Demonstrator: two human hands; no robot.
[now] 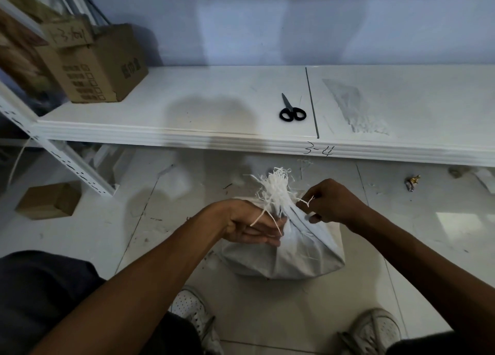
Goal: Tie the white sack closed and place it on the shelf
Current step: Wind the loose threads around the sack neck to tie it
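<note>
A white shelf (187, 108) runs across the view just beyond the sack (284, 252). On it lie black-handled scissors (292, 110), a crumpled clear plastic sheet (353, 108) to their right and a printed cardboard box (99, 67) at the far left; the stretch between box and scissors is bare. "3-4" is handwritten on the shelf's ribbed front edge. A perforated white post (67, 161) slants down to the tiled floor (401, 234), with a small box (49, 200) near its foot and a wrapper (412, 181) off to the right. The sack sits on the floor in front of two white shoes (192, 309). It is woven, soft and squat, its cloth pulled into folds toward a gathered neck topped by a frayed tuft (276, 188) of white fibres. The left hand (251, 227) curls round that neck, squeezing it together. The right hand (332, 202) pinches a thin white strand (308, 202) between thumb and fingertip just beside the neck.
</note>
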